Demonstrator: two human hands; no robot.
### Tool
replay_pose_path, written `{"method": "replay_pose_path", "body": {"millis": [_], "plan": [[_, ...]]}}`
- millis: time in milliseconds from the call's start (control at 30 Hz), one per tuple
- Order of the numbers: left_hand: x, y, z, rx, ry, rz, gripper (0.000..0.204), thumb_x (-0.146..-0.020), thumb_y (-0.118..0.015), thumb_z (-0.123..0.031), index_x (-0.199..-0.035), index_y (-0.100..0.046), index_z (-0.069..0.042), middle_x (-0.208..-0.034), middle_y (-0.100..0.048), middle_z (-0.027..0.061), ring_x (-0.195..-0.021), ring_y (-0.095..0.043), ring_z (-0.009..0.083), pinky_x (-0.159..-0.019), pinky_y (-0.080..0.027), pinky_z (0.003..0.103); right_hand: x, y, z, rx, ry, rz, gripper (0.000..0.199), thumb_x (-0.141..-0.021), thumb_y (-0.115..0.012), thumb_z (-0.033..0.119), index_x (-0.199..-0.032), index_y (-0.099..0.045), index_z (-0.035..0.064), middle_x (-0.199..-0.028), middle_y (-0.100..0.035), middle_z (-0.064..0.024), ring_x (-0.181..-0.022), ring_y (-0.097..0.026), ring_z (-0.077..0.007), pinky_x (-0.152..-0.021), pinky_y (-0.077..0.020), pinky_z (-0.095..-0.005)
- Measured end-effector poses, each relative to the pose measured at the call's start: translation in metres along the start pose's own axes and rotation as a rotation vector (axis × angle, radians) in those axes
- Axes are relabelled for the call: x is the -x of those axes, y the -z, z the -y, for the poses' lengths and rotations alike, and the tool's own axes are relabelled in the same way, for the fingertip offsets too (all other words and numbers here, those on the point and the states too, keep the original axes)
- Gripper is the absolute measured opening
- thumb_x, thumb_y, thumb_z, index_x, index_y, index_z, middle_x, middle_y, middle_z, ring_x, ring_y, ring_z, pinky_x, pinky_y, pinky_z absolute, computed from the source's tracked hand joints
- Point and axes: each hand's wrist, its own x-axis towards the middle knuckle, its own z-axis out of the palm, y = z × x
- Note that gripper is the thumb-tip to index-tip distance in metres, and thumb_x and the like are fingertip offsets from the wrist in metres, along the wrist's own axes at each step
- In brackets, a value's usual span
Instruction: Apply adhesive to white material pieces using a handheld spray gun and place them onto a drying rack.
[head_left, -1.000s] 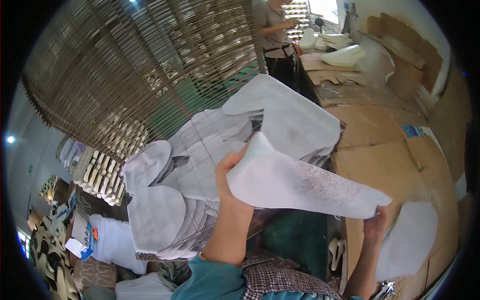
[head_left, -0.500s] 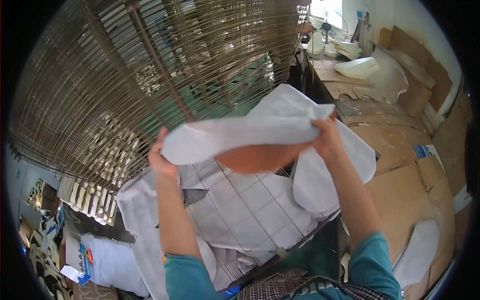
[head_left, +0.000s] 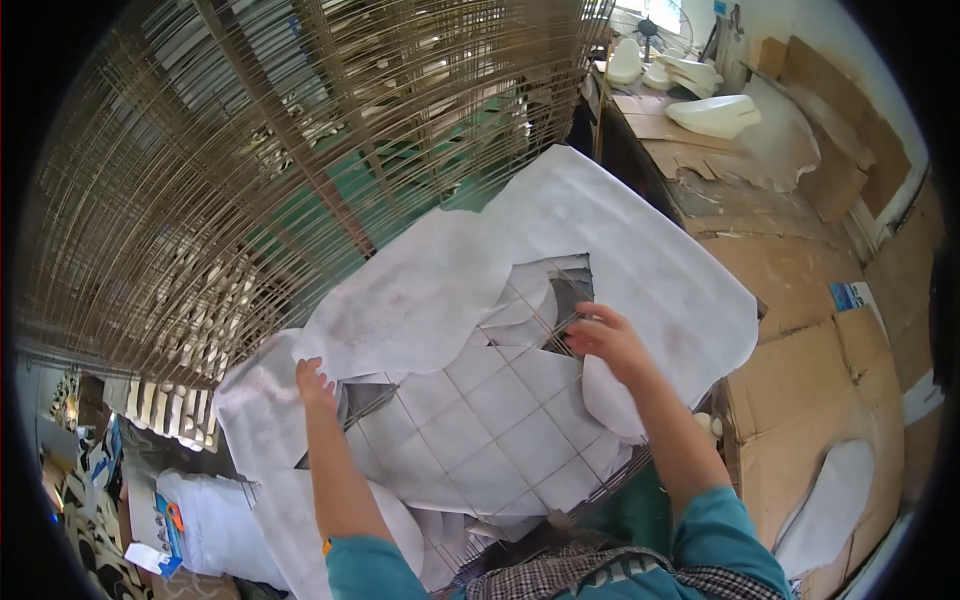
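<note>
White piece [head_left: 400,300] lowered | left hand [head_left: 315,382] loose, empty | right hand [head_left: 605,340] spread, empty | blue card [head_left: 843,296]: print illegible

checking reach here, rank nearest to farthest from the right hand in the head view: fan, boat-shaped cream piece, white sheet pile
1. White sheet pile, below the right hand
2. Boat-shaped cream piece, ahead, rightward, on the bench
3. Fan, farther ahead

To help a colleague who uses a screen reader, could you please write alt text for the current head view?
Bare left hand and right hand, both open, over layered white cut sheets. Wire racks fill the upper left; a cardboard-covered table runs along the right, bearing another white piece.
</note>
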Motion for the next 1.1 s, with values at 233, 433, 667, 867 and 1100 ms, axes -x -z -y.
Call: {"method": "replay_pose_path", "body": {"millis": [233,433,667,867,1100], "plan": [[0.009,-0.024,0.095,0.294,-0.473,0.065,0.046,-0.065,-0.06,-0.01,-0.109,-0.05,-0.002,-0.103,-0.054,0.0096,-0.101,-0.049,0.0239,-0.088,-0.037,0.04,0.209,0.178,0.002,-0.069,0.139,-0.487,0.03,-0.08,-0.056,0.008,-0.109,-0.051,0.0019,-0.081,-0.058,-0.0064,-0.073,-0.058,-0.0144,-0.066,-0.0487,-0.0254],[0.146,-0.151,0.167,-0.667,-0.982,0.163,0.039,-0.066,-0.061,-0.007,-0.104,-0.053,-0.001,-0.103,-0.056,0.0102,-0.097,-0.053,0.0226,-0.089,-0.04,0.032,0.41,0.355,-0.062,0.392,0.208,-1.057,0.024,-0.077,-0.054,0.003,-0.101,-0.054,0.0011,-0.075,-0.054,-0.0031,-0.064,-0.052,-0.0099,-0.057,-0.0442,-0.0219],[0.386,-0.262,0.228,-0.539,-0.638,0.744,0.032,-0.074,-0.054,0.0,-0.107,-0.055,0.0,-0.101,-0.058,0.0091,-0.092,-0.054,0.0169,-0.082,-0.042,0.027,0.531,0.398,-0.124,1.366,-0.137,-1.311,0.023,-0.063,-0.066,0.011,-0.083,-0.059,0.0039,-0.08,-0.055,-0.0124,-0.085,-0.05,-0.0297,-0.074,-0.0439,-0.0384],[0.597,-0.267,0.343,-0.53,-0.247,1.406,0.026,-0.072,-0.058,-0.003,-0.098,-0.059,-0.003,-0.088,-0.061,0.0062,-0.081,-0.057,0.0142,-0.075,-0.045,0.025,0.561,0.423,-0.172,1.55,-0.301,-1.222,0.014,-0.061,-0.063,0.014,-0.069,-0.057,0.0044,-0.077,-0.055,-0.0123,-0.08,-0.052,-0.027,-0.068,-0.0459,-0.0351],[0.712,-0.208,0.421,-0.8,0.393,1.696,0.021,-0.077,-0.06,-0.007,-0.097,-0.054,-0.003,-0.08,-0.058,0.003,-0.068,-0.055,0.0092,-0.06,-0.042,0.02,0.562,0.428,-0.151,1.444,-0.22,-1.106,0.007,-0.063,-0.057,0.01,-0.067,-0.055,0.0051,-0.074,-0.053,-0.0109,-0.078,-0.052,-0.0256,-0.062,-0.0468,-0.0352]]}}
